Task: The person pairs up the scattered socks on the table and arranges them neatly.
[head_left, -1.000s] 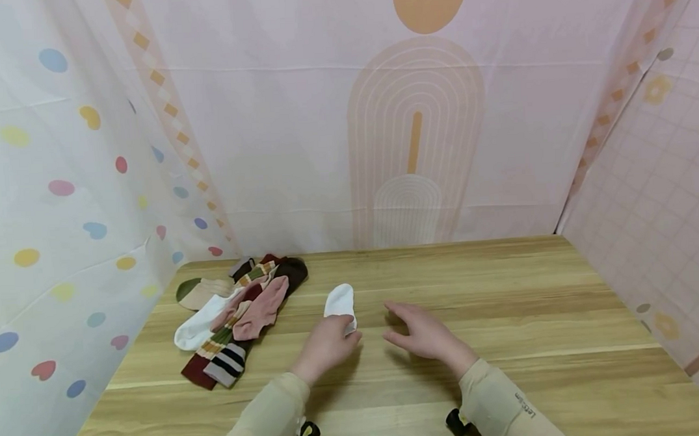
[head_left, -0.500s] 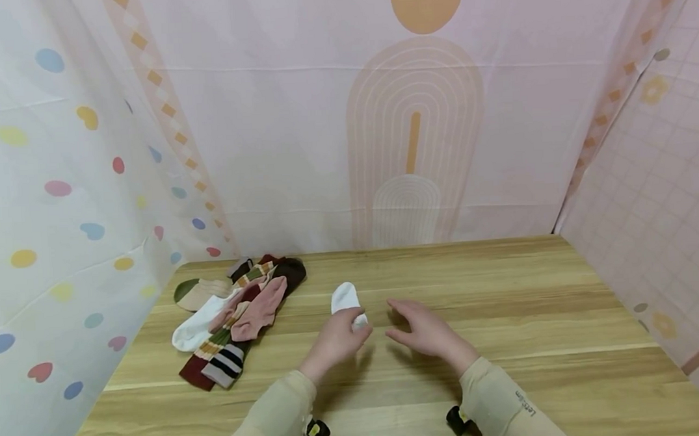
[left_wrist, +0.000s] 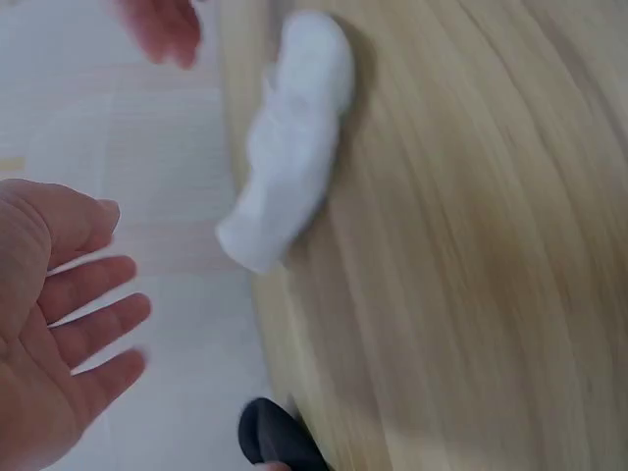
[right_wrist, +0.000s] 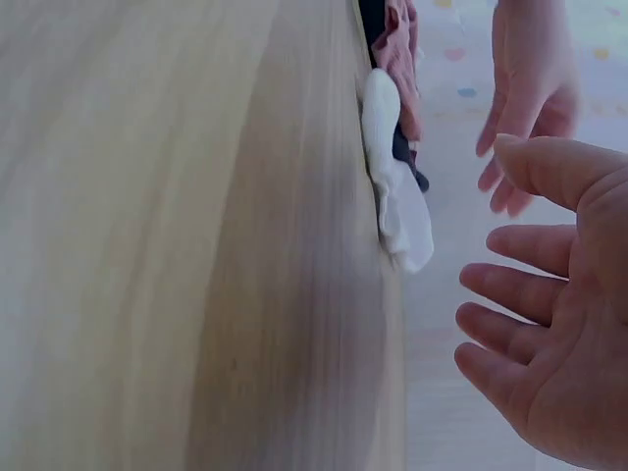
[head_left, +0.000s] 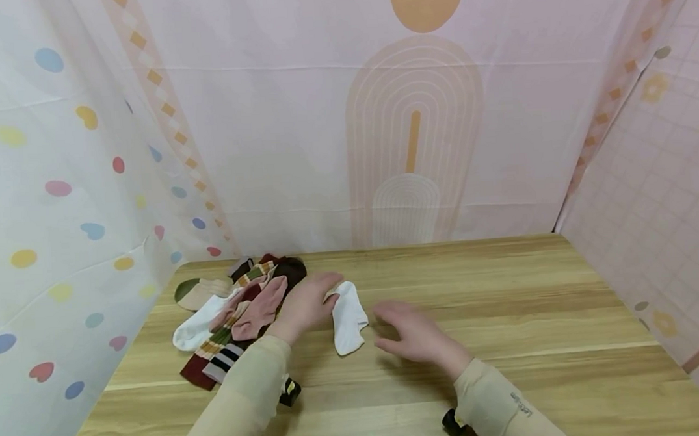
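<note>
A white ankle sock (head_left: 347, 325) lies stretched out on the wood-grain tabletop (head_left: 505, 302), between the person's 2 hands, with its long side running away from the person. The left hand (head_left: 306, 304) is just beside the sock's far end; in the right wrist view a gap shows between them. Its grip is wide, the fingers extended and the thumb standing apart. The right hand (head_left: 414, 334) is on the sock's other side, near but apart from it, also with a wide grip: 4 fingers extended, thumb spread away, palm turned inward.

To the left, a loose heap of socks overlaps. It includes a pink sock (head_left: 261, 313), a second white sock (head_left: 197, 327), a beige sock with an olive end (head_left: 203, 294), a dark brown sock (head_left: 291, 270) and a gray sock with black stripes (head_left: 220, 363), partly covered by the left sleeve (head_left: 239, 379). The right sleeve (head_left: 492, 394) is beige too and bears small dark lettering. Behind the table hangs a pale cloth (head_left: 276, 149) with an arch print; a white cloth with colored spots (head_left: 64, 256) hangs at the left.
</note>
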A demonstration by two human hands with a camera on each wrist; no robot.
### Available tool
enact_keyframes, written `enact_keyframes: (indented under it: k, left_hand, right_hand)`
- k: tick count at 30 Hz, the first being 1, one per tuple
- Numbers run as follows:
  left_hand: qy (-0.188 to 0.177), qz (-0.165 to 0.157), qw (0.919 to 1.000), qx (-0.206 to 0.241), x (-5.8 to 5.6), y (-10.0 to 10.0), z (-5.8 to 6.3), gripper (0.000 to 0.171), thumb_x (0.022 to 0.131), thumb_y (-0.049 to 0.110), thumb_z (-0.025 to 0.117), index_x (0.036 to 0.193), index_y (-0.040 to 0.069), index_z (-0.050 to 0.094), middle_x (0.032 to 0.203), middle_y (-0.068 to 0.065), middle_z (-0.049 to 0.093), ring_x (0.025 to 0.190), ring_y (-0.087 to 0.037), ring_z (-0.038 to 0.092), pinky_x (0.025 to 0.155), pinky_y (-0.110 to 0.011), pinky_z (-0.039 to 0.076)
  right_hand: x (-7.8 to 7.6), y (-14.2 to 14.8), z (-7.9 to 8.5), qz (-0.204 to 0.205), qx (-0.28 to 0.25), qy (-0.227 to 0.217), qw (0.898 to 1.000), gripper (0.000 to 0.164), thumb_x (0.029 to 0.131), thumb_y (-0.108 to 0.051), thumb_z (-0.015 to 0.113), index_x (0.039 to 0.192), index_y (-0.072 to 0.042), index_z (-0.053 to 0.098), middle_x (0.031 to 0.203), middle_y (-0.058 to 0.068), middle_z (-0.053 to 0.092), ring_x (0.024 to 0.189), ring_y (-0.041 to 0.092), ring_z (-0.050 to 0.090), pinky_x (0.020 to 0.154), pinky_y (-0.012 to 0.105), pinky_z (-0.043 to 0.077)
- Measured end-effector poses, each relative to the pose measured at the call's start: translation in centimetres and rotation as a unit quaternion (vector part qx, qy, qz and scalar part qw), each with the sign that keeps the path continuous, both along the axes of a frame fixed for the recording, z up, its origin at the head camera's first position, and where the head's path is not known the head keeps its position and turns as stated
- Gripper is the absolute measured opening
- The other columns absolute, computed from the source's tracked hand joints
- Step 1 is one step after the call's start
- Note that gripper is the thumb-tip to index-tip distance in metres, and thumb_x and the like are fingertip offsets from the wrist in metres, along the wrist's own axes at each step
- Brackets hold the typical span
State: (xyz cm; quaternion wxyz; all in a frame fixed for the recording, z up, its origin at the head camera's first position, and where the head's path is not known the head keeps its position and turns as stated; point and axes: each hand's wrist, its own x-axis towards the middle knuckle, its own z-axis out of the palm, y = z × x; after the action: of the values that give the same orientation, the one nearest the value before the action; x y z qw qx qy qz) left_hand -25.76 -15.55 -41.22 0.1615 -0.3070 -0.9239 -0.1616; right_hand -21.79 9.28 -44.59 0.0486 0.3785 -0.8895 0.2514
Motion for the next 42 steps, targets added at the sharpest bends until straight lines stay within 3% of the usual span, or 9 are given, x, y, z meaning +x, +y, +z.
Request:
enact_keyframes:
  k: [7,14,20,28,34,38,42]
  left_hand:
    - [0.013,-0.003,0.9912,-0.132,-0.9,-0.7,-0.8,0.046,0.091,0.014,0.072,0.134,0.002,0.061,0.135,-0.016,0.06,0.127,-0.035,0.053,0.106,-0.058,0.036]
    - [0.047,-0.06,0.9724,-0.22,-1.3,-1.1,-1.2,0.048,0.091,0.016,0.072,0.134,0.002,0.06,0.138,-0.016,0.057,0.131,-0.034,0.05,0.106,-0.051,0.039]
    - [0.055,-0.071,0.9572,-0.275,-1.5,-1.4,-1.7,0.045,0.094,0.02,0.068,0.135,0.004,0.061,0.141,-0.013,0.055,0.133,-0.031,0.047,0.108,-0.049,0.037]
    - [0.052,-0.078,0.9485,-0.302,-2.0,-1.7,-2.9,0.039,0.095,0.014,0.064,0.132,0.005,0.064,0.141,-0.011,0.056,0.132,-0.027,0.049,0.107,-0.044,0.04]
    - [0.04,-0.082,0.9486,-0.303,-1.7,-1.6,-2.9,0.036,0.094,0.01,0.064,0.129,0.003,0.065,0.136,-0.013,0.059,0.13,-0.027,0.051,0.105,-0.039,0.042]
    - [0.006,-0.074,0.9554,-0.286,-1.5,-1.4,-3.0,0.037,0.094,0.008,0.063,0.131,0.002,0.063,0.135,-0.015,0.06,0.128,-0.028,0.053,0.104,-0.039,0.043]
    - [0.002,-0.069,0.9658,-0.25,-1.3,-1.3,-3.2,0.032,0.093,0.007,0.064,0.125,0.002,0.065,0.128,-0.016,0.063,0.118,-0.029,0.06,0.096,-0.04,0.049]
  right_hand:
    - [0.5,-1.4,0.5,0.029,0.043,0.014,0.999,0.056,0.091,-0.028,0.071,0.138,0.0,0.055,0.142,0.017,0.052,0.134,0.033,0.045,0.11,0.046,0.036]
    - [1.1,-2.6,0.7,0.061,0.094,0.05,0.993,0.056,0.091,-0.031,0.071,0.138,-0.005,0.056,0.143,0.01,0.053,0.134,0.027,0.047,0.11,0.04,0.037]
    - [1.4,-3.5,0.3,0.08,0.125,0.036,0.988,0.057,0.092,-0.034,0.069,0.141,-0.008,0.055,0.147,0.007,0.05,0.137,0.021,0.043,0.111,0.036,0.035]
    - [1.5,-4.0,0.0,0.111,0.159,0.012,0.981,0.054,0.093,-0.036,0.069,0.139,-0.01,0.057,0.145,0.005,0.051,0.136,0.019,0.044,0.11,0.03,0.035]
    - [1.3,-3.9,0.4,0.104,0.177,-0.011,0.979,0.05,0.092,-0.035,0.069,0.135,-0.011,0.06,0.138,0.004,0.057,0.13,0.016,0.05,0.106,0.028,0.039]
    - [1.1,-3.7,1.0,0.09,0.173,-0.022,0.98,0.042,0.092,-0.031,0.07,0.129,-0.012,0.063,0.126,0.001,0.063,0.12,0.013,0.056,0.099,0.028,0.045]
    - [0.7,-2.8,1.0,0.075,0.165,-0.036,0.983,0.035,0.092,-0.028,0.071,0.123,-0.012,0.066,0.114,-0.001,0.065,0.103,0.01,0.06,0.089,0.028,0.049]
